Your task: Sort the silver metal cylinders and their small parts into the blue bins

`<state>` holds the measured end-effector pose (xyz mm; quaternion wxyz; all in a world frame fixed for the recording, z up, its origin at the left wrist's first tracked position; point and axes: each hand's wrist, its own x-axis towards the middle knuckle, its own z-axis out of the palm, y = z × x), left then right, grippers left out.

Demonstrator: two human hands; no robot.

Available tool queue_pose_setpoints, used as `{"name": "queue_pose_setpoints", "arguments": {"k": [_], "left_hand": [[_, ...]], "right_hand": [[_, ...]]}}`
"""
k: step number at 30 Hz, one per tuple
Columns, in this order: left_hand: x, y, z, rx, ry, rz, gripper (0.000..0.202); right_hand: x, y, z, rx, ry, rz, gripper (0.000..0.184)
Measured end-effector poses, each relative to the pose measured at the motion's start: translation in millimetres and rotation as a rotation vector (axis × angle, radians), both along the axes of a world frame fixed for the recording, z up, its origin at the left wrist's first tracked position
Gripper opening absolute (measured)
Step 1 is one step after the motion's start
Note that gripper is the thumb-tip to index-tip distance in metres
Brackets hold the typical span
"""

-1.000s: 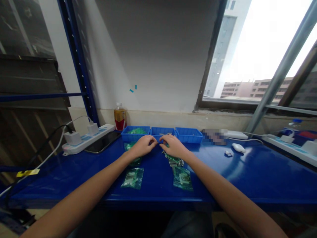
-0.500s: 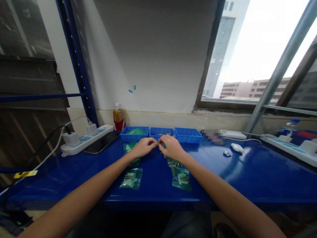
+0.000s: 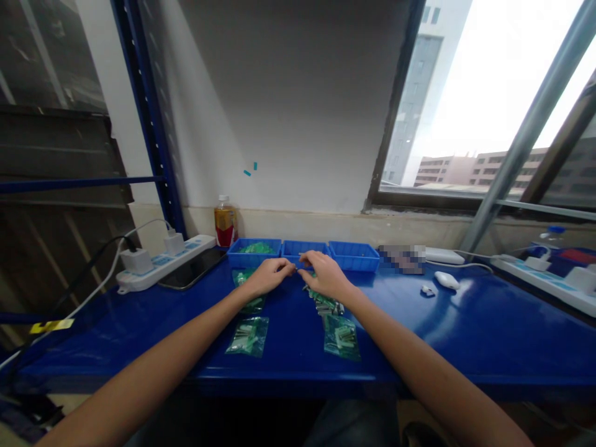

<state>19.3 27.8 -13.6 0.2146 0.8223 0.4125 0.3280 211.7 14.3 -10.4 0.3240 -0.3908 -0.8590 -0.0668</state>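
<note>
My left hand (image 3: 269,277) is pinched at the fingertips, and a tiny light-coloured piece shows at their end, too small to name. Facing it, my right hand (image 3: 323,274) has its thumb and forefinger spread apart, just in front of the middle blue bin (image 3: 291,248). Beneath the right hand lies a heap of green bags with metal pieces (image 3: 329,304). Closer to me is a green clear bag of small parts (image 3: 341,337). Another such bag (image 3: 248,336) lies on the left, with more green bags (image 3: 242,277) partly hidden behind my left hand.
Green bags fill the left blue bin (image 3: 254,248); the right blue bin (image 3: 354,256) stands beside the middle one. A drink bottle (image 3: 225,223), a phone (image 3: 192,269) and a power strip (image 3: 161,264) are at left. A white earbud case (image 3: 446,280) sits at right.
My right thumb and forefinger have parted and drawn slightly away from my left fingertips, where they met before. My left hand has barely moved.
</note>
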Motion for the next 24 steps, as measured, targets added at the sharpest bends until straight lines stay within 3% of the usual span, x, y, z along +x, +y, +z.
{"name": "queue_pose_setpoints", "arguments": {"k": [7,15,20,24], "left_hand": [[4.9,-7.8,1.9,0.045,0.018,-0.02,0.046],[2.1,-10.3,0.0,0.312,0.133,0.025,0.026],[2.9,-12.4,4.7,0.323,0.174,0.079,0.025],[3.5,-13.5,5.7,0.286,0.137,0.034,0.033]], "right_hand": [[-4.3,-2.8,1.2,0.063,-0.034,-0.021,0.008],[-6.7,-0.7,-2.5,0.006,-0.014,-0.035,0.017],[-6.0,-0.9,-3.2,-0.007,0.038,-0.015,0.014],[-3.7,-0.5,-3.6,-0.001,0.094,0.053,0.021]]}}
